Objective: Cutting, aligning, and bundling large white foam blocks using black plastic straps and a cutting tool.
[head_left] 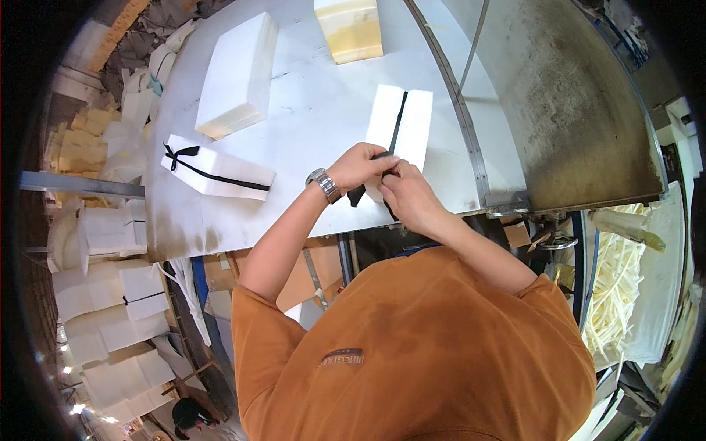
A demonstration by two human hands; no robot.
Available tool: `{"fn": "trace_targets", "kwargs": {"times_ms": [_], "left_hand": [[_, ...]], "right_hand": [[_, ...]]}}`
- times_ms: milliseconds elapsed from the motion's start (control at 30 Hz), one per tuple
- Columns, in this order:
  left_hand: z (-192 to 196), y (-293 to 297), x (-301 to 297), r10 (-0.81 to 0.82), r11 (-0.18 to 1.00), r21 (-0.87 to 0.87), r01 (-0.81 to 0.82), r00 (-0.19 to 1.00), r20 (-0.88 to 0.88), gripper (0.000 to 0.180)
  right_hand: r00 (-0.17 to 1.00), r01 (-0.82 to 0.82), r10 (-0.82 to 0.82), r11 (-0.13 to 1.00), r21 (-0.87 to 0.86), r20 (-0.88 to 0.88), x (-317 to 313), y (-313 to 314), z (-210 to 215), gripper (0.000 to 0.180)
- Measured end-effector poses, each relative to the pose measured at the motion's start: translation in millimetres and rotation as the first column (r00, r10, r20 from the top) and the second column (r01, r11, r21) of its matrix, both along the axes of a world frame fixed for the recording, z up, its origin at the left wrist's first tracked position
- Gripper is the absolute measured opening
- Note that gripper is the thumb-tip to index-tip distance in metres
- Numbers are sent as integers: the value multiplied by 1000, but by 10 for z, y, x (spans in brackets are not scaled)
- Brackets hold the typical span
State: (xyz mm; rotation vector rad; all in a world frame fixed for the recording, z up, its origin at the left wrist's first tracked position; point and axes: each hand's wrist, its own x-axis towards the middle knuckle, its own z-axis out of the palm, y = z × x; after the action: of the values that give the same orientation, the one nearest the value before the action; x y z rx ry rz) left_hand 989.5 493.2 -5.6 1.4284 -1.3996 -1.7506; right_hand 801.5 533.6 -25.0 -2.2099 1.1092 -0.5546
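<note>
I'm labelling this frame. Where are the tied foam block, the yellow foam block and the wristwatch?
tied foam block (220, 174), head view, top face
yellow foam block (351, 29), head view, top face
wristwatch (324, 184), head view, metal band

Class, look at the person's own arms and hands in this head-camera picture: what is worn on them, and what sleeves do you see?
Both forearms are bare below short orange T-shirt sleeves. The left hand has a silver metal wristwatch with a link band at its wrist. The right hand shows no glove, ring or watch.
</note>
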Motion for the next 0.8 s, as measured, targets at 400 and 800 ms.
{"fn": "trace_targets", "kwargs": {"times_ms": [400, 800], "left_hand": [[-214, -69, 47, -5, 746, -639, 190, 960, 280, 17], [-408, -44, 16, 36, 935, -330, -128, 962, -271, 29]], "right_hand": [[935, 241, -295, 935, 259, 196, -138, -511, -174, 29], [882, 147, -364, 815, 560, 299, -247, -542, -96, 12]]}}
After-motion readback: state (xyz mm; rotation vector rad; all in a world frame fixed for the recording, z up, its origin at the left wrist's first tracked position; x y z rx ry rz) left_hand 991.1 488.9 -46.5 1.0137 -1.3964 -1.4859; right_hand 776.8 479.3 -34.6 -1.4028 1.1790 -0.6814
